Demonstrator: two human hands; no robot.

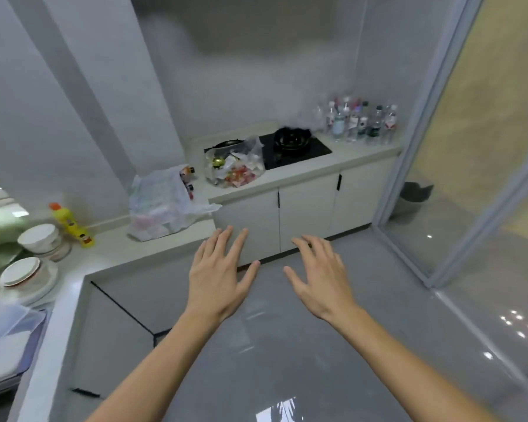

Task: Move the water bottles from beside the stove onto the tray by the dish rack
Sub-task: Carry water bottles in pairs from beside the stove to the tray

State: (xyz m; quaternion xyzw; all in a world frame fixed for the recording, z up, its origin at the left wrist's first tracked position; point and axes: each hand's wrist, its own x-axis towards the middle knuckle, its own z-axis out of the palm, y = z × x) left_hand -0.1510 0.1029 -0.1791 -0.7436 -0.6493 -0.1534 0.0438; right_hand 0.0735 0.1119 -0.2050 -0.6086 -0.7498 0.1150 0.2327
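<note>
Both hands reach forward over the floor, left hand (218, 277) and right hand (319, 278) side by side, fingers spread and holding nothing. Far beyond the right hand, the water bottles (358, 123) stand clustered on the counter (311, 172), just right of the stove (293, 150). Left of the left hand sit stacked bowls (40, 239) and a yellow bottle (70, 225).

Black frying pan (291, 138) on black glass hob (299, 152), clear plastic bag of rubbish (235, 167), white crumpled bag (162, 205), yellow duck-shaped bottle (72, 225), stacked white bowls (41, 240), possibly ceramic
</note>
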